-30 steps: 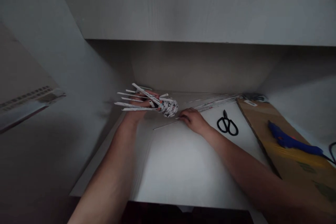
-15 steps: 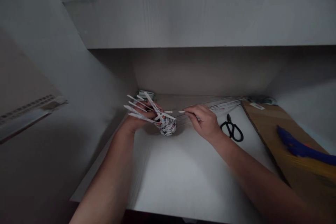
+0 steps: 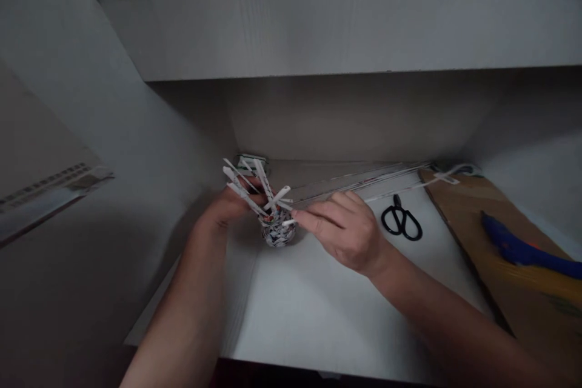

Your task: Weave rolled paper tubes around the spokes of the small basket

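A small woven paper basket (image 3: pixel 278 235), made of printed paper strips, stands at the middle of the white surface. Several pale paper spokes (image 3: pixel 245 196) fan up from its rim. From the left and behind, my left hand (image 3: pixel 236 200) is closed round the basket and its spokes, most of its fingers hidden by them. My right hand (image 3: pixel 348 227) pinches the end of a rolled paper strip (image 3: pixel 288 222) at the basket's right rim. The thumb and forefinger are pressed together, and the remaining fingers are curled.
Black-handled scissors (image 3: pixel 402 221) lie right of my right hand. Farther right, a cardboard sheet (image 3: pixel 464 212) carries a blue tool (image 3: pixel 522 247). Long thin paper strips (image 3: pixel 364 180) run along the back, near a small green-and-white packet (image 3: pixel 251 163). A white overhead panel (image 3: pixel 318 24) hangs above.
My right hand has moved left and slightly down, bringing its strip against the basket's rim. The basket has shifted a little left and down, with its spokes more upright.
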